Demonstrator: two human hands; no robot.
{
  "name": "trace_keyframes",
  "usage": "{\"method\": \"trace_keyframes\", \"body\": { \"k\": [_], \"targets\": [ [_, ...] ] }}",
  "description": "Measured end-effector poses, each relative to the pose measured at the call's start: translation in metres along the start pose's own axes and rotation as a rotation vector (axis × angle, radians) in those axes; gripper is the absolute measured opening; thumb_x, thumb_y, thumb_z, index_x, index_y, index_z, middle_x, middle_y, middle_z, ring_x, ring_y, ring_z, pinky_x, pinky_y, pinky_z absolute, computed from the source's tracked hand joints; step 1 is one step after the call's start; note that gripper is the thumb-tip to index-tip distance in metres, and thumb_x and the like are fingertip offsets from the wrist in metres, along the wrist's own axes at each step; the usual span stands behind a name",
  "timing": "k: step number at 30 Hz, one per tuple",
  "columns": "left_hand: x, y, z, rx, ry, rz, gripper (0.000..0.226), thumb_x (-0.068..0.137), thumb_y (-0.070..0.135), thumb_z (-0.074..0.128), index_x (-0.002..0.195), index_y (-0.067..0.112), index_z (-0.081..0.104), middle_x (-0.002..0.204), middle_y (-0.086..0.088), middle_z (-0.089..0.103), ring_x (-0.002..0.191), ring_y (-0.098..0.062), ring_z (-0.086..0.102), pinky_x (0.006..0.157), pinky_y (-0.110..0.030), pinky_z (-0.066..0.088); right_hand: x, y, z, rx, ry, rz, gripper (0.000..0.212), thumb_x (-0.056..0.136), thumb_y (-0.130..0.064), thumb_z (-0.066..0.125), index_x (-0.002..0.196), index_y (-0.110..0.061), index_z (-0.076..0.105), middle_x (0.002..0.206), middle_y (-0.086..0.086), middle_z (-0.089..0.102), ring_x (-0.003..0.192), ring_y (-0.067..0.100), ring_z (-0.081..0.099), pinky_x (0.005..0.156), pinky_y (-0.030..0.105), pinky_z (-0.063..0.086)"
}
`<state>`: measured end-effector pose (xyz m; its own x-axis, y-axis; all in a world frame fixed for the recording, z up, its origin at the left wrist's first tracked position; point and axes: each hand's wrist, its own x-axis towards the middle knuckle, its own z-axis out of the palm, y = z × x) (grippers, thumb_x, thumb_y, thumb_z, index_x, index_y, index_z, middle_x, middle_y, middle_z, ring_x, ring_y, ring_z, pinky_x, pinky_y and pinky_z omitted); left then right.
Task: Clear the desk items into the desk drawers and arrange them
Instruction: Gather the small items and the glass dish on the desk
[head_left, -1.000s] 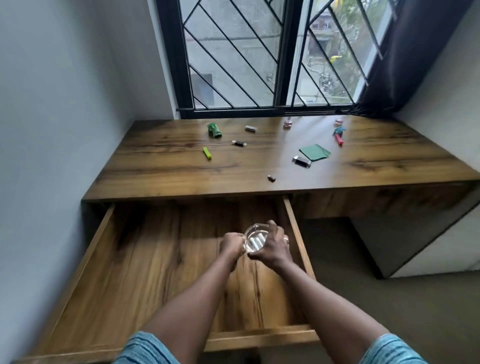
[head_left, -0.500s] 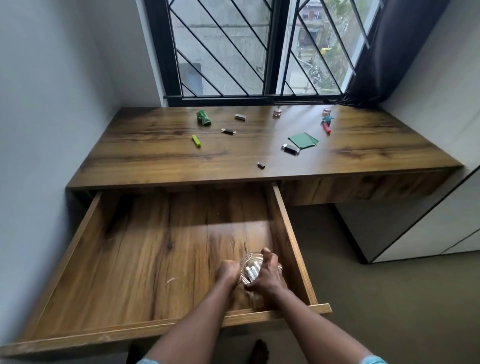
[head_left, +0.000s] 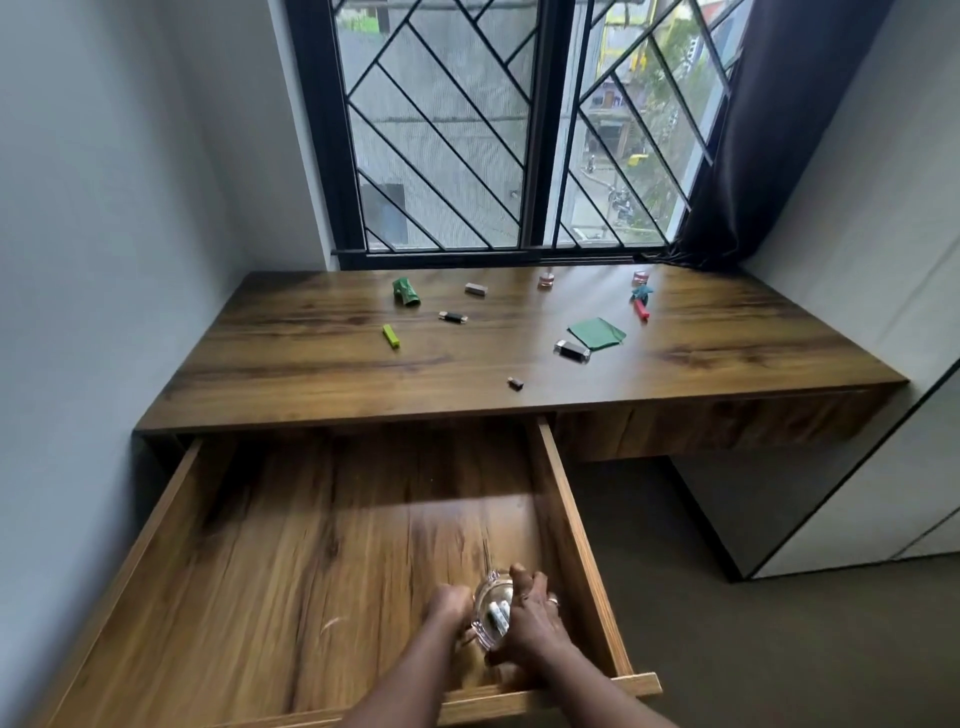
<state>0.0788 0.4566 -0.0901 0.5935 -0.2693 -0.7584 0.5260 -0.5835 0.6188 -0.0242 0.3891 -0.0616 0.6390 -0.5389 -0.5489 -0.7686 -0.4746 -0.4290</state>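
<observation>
A clear glass dish (head_left: 492, 612) with small white pieces inside sits low in the front right corner of the open wooden drawer (head_left: 566, 519). My left hand (head_left: 448, 605) grips its left side and my right hand (head_left: 532, 618) grips its right side. On the desk top (head_left: 311, 364) lie a green crumpled wrapper (head_left: 405, 292), a yellow-green stick (head_left: 391, 335), a black stick (head_left: 452, 316), a grey block (head_left: 476, 289), a green cloth (head_left: 596, 331), a silver-black case (head_left: 572, 350) and a small dark piece (head_left: 515, 383).
Two small pink jars (head_left: 546, 279) (head_left: 642, 276), a teal item (head_left: 643, 292) and a red stick (head_left: 641, 310) lie near the barred window (head_left: 467, 130). A dark curtain (head_left: 779, 130) hangs at the right. White cabinet fronts (head_left: 857, 493) stand right of the desk.
Both hands brought the glass dish toward the drawer's front right corner and lower. The camera view pulled back and up, showing more of the window.
</observation>
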Motion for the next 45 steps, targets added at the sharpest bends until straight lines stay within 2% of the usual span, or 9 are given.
{"method": "trace_keyframes", "body": {
  "k": [4, 10, 17, 21, 23, 26, 33, 41, 45],
  "targets": [
    [0.001, 0.005, -0.001, 0.138, 0.034, 0.024, 0.028, 0.082, 0.016, 0.042, 0.073, 0.001, 0.063, 0.065, -0.02, 0.059, 0.05, -0.024, 0.049, 0.059, -0.034, 0.048, -0.002, -0.003, -0.008, -0.094, 0.001, -0.023, 0.117, 0.068, -0.04, 0.08, 0.15, -0.032, -0.003, 0.156, 0.014, -0.002, 0.142, 0.037, 0.017, 0.116, 0.042, 0.021],
    [-0.017, 0.06, -0.006, 0.155, 0.091, 0.139, 0.026, 0.095, 0.013, 0.035, 0.076, 0.008, 0.052, 0.062, -0.007, 0.049, 0.048, -0.016, 0.043, 0.042, -0.018, 0.029, 0.015, -0.03, -0.057, 0.057, 0.193, -0.118, 0.087, 0.071, -0.053, 0.073, 0.141, -0.019, 0.035, 0.146, 0.004, 0.029, 0.129, 0.023, 0.041, 0.103, 0.034, 0.042],
    [0.007, 0.199, -0.009, 0.117, 0.074, 0.302, 0.03, 0.089, 0.009, 0.052, 0.059, 0.01, 0.06, 0.058, -0.005, 0.056, 0.05, -0.017, 0.051, 0.05, -0.023, 0.041, 0.088, -0.059, -0.162, 0.107, 0.425, -0.198, 0.04, 0.08, -0.037, 0.068, 0.112, -0.014, 0.059, 0.127, 0.007, 0.052, 0.115, 0.024, 0.052, 0.091, 0.033, 0.05],
    [0.045, 0.27, -0.012, 0.141, 0.163, 0.353, 0.031, 0.086, 0.007, 0.055, 0.057, 0.015, 0.058, 0.061, -0.005, 0.059, 0.054, -0.019, 0.054, 0.053, -0.021, 0.042, 0.142, -0.067, -0.219, 0.116, 0.467, -0.185, 0.035, 0.083, -0.026, 0.065, 0.115, -0.013, 0.06, 0.127, 0.007, 0.052, 0.117, 0.028, 0.05, 0.093, 0.032, 0.046],
    [0.074, 0.298, -0.014, 0.13, 0.218, 0.372, 0.017, 0.078, 0.009, 0.055, 0.065, 0.008, 0.065, 0.075, -0.017, 0.068, 0.071, -0.029, 0.065, 0.062, -0.028, 0.048, 0.168, -0.068, -0.243, 0.098, 0.5, -0.168, 0.036, 0.085, -0.023, 0.062, 0.119, -0.012, 0.058, 0.13, 0.009, 0.05, 0.12, 0.029, 0.047, 0.094, 0.033, 0.045],
    [0.133, 0.334, -0.014, 0.105, 0.299, 0.367, 0.027, 0.077, 0.01, 0.054, 0.092, -0.004, 0.071, 0.102, -0.027, 0.069, 0.1, -0.041, 0.066, 0.078, -0.04, 0.055, 0.21, -0.066, -0.275, 0.047, 0.576, -0.13, 0.035, 0.087, -0.017, 0.058, 0.122, -0.011, 0.055, 0.132, 0.012, 0.047, 0.121, 0.032, 0.045, 0.096, 0.033, 0.043],
    [0.14, 0.404, -0.01, 0.224, 0.528, 0.317, 0.037, 0.091, 0.017, 0.058, 0.122, -0.003, 0.058, 0.131, -0.02, 0.056, 0.122, -0.034, 0.054, 0.091, -0.035, 0.047, 0.274, -0.05, -0.308, -0.068, 0.695, -0.062, 0.05, 0.088, -0.009, 0.047, 0.137, -0.017, 0.04, 0.144, 0.015, 0.032, 0.129, 0.035, 0.033, 0.109, 0.037, 0.027],
    [0.165, 0.453, 0.004, 0.257, 0.631, 0.304, 0.054, 0.086, 0.032, 0.068, 0.128, 0.001, 0.054, 0.135, -0.014, 0.053, 0.122, -0.03, 0.055, 0.095, -0.033, 0.047, 0.309, -0.028, -0.304, -0.12, 0.735, -0.098, 0.053, 0.087, -0.018, 0.054, 0.138, -0.019, 0.041, 0.135, 0.012, 0.044, 0.122, 0.034, 0.042, 0.102, 0.039, 0.032],
    [0.173, 0.472, 0.007, 0.293, 0.658, 0.306, 0.064, 0.084, 0.043, 0.067, 0.131, 0.003, 0.051, 0.137, -0.012, 0.052, 0.127, -0.026, 0.051, 0.098, -0.031, 0.045, 0.316, -0.021, -0.296, -0.121, 0.811, -0.146, 0.039, 0.084, -0.015, 0.061, 0.123, -0.013, 0.055, 0.115, 0.017, 0.057, 0.107, 0.037, 0.052, 0.09, 0.041, 0.041]
  ]
}}
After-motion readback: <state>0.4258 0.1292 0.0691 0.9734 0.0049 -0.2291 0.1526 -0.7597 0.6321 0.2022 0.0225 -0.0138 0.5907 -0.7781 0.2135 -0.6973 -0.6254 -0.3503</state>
